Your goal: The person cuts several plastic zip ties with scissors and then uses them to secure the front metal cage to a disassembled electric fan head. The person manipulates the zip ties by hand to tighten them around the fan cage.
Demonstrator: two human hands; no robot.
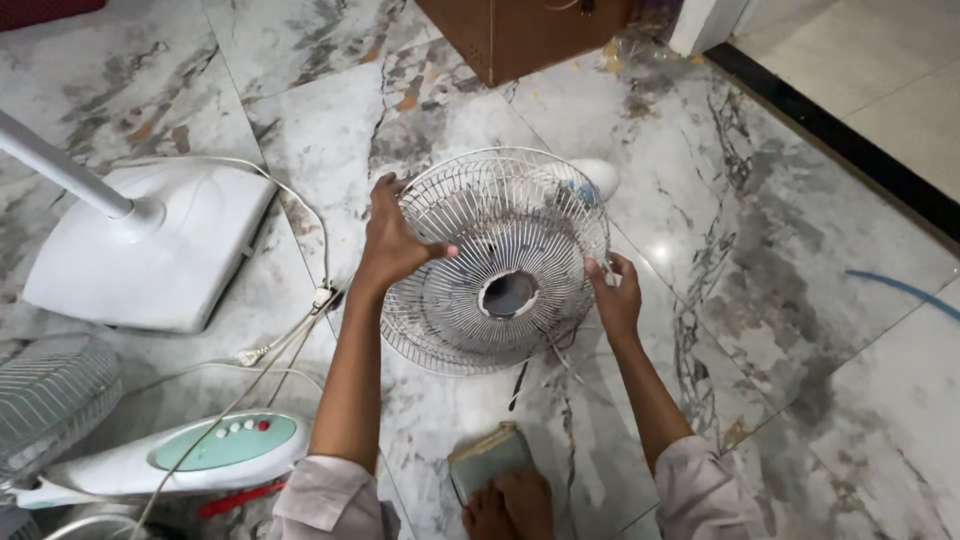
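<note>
A: Head view, nearest zone: what is recorded?

B: A bare foot is seen at the bottom edge, resting on the marble floor beside a small greenish pad. To the left, a fan control housing with a mint-green button panel is laid on its side, and a white power cable is run across the floor.

A: How are the hands engaged?

B: The left hand is closed over the upper left rim of the wire fan grille, with the thumb laid across the wires. The right hand is pinched on the lower right rim, fingers closed on the wire.

A: Where is the grille located?

B: It is held tilted just above the floor, between both hands, with its round centre opening turned towards the camera. A second grille is partly visible at the left edge.

A: Farther items?

B: A white fan base with its pole is placed at the left. A brown cabinet is positioned at the top.
</note>
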